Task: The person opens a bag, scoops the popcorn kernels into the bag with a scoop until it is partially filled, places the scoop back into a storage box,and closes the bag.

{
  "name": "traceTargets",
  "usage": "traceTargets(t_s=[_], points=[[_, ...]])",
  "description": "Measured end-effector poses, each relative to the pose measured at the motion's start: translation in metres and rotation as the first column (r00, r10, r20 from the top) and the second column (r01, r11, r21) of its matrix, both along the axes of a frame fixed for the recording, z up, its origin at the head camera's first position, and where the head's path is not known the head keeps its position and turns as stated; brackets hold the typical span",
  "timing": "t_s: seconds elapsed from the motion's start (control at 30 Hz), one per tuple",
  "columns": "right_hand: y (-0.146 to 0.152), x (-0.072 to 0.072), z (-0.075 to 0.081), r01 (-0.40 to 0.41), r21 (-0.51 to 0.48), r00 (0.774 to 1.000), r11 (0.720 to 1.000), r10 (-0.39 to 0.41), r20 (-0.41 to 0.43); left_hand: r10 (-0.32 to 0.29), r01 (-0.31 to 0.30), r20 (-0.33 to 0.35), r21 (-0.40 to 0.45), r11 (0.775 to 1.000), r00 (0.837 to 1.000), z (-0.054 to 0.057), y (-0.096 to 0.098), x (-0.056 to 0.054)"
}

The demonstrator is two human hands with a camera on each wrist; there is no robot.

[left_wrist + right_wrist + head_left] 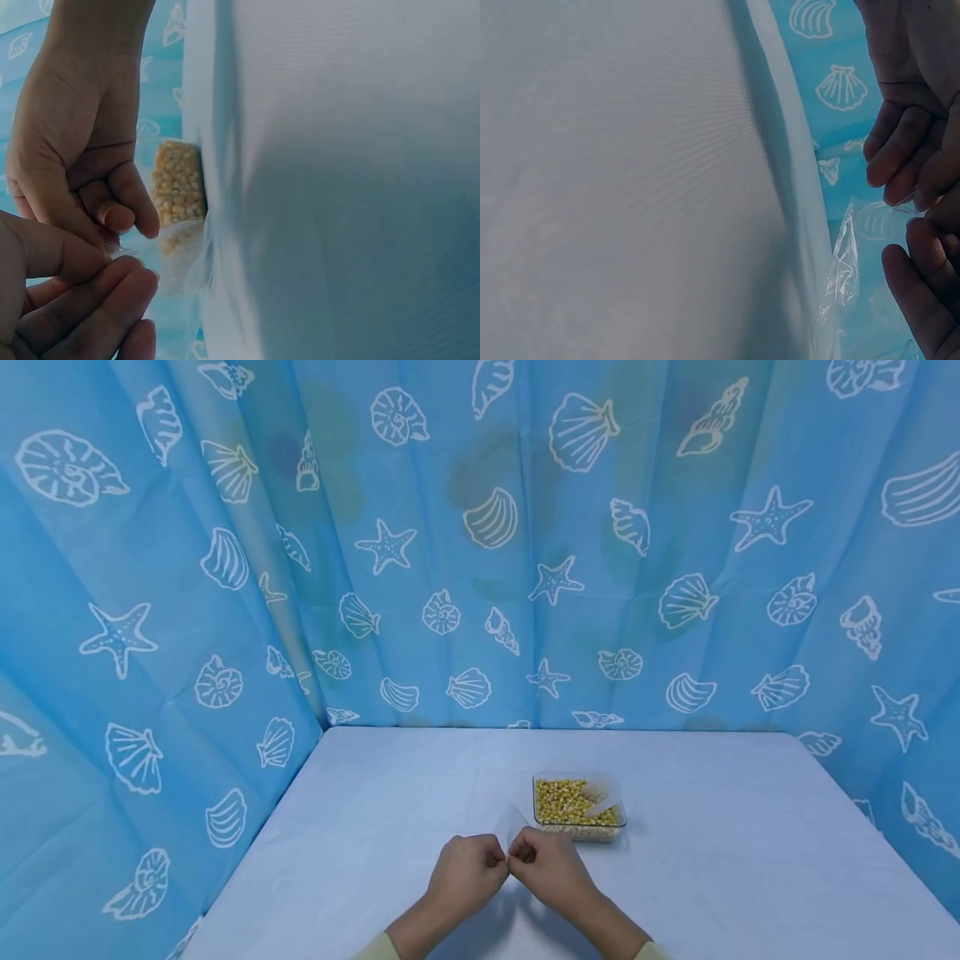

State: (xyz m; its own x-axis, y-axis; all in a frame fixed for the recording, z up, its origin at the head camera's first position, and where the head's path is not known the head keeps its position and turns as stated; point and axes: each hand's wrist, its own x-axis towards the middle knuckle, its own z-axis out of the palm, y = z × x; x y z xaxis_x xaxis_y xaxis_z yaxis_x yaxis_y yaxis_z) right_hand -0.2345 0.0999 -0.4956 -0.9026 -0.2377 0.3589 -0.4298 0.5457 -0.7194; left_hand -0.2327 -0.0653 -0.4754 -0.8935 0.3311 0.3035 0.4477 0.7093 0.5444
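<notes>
A clear plastic bag (512, 821) is pinched along its edge between the fingertips of both hands, which meet just above the table. My left hand (467, 870) grips one side with thumb and curled fingers; my right hand (553, 872) pinches right beside it. Thin and shiny, the bag (844, 259) hangs out past the fingers in the right wrist view. Just beyond the right hand stands a clear rectangular container (588, 835) filled with yellow corn kernels (557, 800). A whitish translucent scoop (602, 806) lies in the kernels.
A white cloth covers the table (390, 802). Behind it and along the sides hangs a blue curtain (450, 568) printed with white shells and starfish, close to the table's far edge.
</notes>
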Motion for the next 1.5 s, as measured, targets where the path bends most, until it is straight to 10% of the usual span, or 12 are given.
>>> traceTargets(t_s=[0.47, 0.73, 1.1, 1.5], points=[[0.0013, 0.002, 0.0064, 0.037, 0.046, 0.998, 0.998, -0.039, 0.051, 0.062, -0.063, -0.015, -0.058, 0.996, 0.998, 0.0005, 0.0043, 0.0015], [0.0002, 0.0005, 0.0036, 0.067, 0.068, 0.997, 0.995, -0.069, 0.033, 0.07, -0.067, 0.085, -0.048, 0.997, 0.994, 0.0032, 0.0034, 0.0031], [0.0025, -0.0003, 0.0034, -0.103, 0.062, 0.994, 0.993, 0.102, 0.027, 0.064, -0.059, 0.032, -0.129, 0.99, 0.997, 0.0038, 0.0016, 0.0018], [0.0031, 0.0009, 0.0012, -0.036, 0.177, 0.997, 0.984, 0.047, -0.06, 0.04, -0.029, 0.091, -0.123, 0.992, 0.995, 0.0047, 0.0008, -0.0005]])
